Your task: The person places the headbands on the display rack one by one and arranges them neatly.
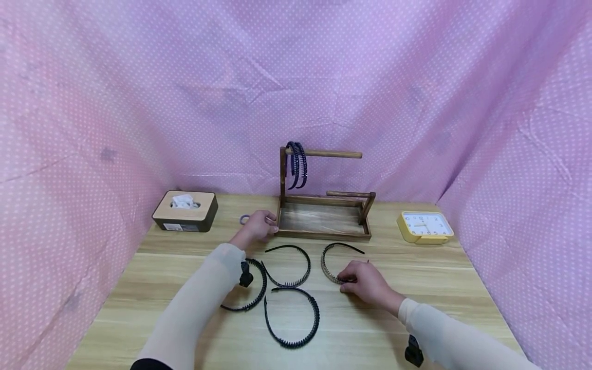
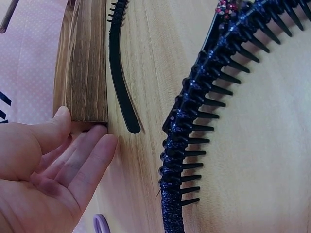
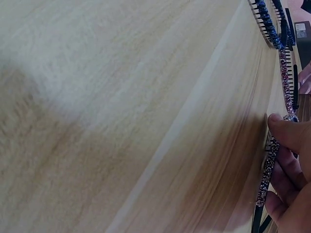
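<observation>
The speckled headband (image 1: 324, 266) is held by the right hand (image 1: 368, 282), its grip closed in a pinch of thumb and fingers on the hoop's near side. From that grip the hoop is spread forward and to the left, its gap turned to the right; whether it is lifted off the desk (image 1: 370, 334) cannot be told. The wooden rack (image 1: 324, 236) is set farther forward and to the left, its long axis laid left to right, so the right hand is placed nearer to the rack's right end. The left end is grasped between thumb and fingers by the left hand (image 1: 260, 225), which is placed well apart from the speckled headband.

The rack is made of brown, streaked wood: a shallow oblong tray with two round bars above it. The upper bar (image 1: 333, 153) is carried by a tall left post, and dark hanging headbands (image 1: 303, 164) are gathered near that post; the lower bar (image 1: 349, 194) is carried by a short right post and pointed left.

Three loose headbands (image 1: 317, 313) are laid as open rings on the desk, left of the speckled one. They are dark, narrow at the tips and toothed along the curve; in the left wrist view, one is seen wrapped in glittery blue-black material. On the speckled headband, a grainy crust of pale and dark bits is shown in the right wrist view.
</observation>
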The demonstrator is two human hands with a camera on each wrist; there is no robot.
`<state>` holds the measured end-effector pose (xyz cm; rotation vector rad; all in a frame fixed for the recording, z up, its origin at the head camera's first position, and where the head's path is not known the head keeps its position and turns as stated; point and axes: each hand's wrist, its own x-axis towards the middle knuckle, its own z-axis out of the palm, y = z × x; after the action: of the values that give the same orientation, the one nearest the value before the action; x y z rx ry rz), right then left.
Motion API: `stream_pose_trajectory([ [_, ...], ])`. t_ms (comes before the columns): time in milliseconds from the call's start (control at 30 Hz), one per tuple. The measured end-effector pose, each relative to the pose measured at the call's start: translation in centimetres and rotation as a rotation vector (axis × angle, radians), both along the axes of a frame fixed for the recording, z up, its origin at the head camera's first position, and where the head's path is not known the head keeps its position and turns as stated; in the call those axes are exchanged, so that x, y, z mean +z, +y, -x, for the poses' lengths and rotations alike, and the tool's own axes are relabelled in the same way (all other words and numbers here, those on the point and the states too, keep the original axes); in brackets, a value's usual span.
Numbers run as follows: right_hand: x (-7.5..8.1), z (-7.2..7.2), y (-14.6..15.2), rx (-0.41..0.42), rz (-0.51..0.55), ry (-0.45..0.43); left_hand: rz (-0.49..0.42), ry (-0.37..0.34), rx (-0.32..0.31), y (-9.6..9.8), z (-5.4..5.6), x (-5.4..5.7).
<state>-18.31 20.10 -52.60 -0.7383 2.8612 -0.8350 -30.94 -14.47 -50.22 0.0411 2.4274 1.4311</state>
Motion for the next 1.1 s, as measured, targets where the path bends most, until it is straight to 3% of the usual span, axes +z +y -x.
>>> stream_pose_trajectory([
  [333, -0.1, -0.9, 0.2, 0.018, 0.037, -0.035, -0.030, 0.024, -0.031, -0.2, 0.3, -0.1],
  [500, 0.4, -1.7, 0.3, 0.026, 0.087, -0.047, -0.019, 0.024, -0.014, -0.1, 0.3, -0.2],
  [733, 2.2, -2.5, 0.3, -0.059, 0.176, -0.062, 0.018, 0.044, -0.010, 0.0, 0.2, -0.1],
  [933, 4.2, -2.9, 0.8, -0.139, 0.231, 0.017, -0.002, 0.027, -0.013, -0.1, -0.1, -0.1],
  [1100, 4.9, -2.9, 1.6, -0.232, 0.312, 0.071, 0.000, 0.028, -0.008, 0.0, -0.2, -0.1],
])
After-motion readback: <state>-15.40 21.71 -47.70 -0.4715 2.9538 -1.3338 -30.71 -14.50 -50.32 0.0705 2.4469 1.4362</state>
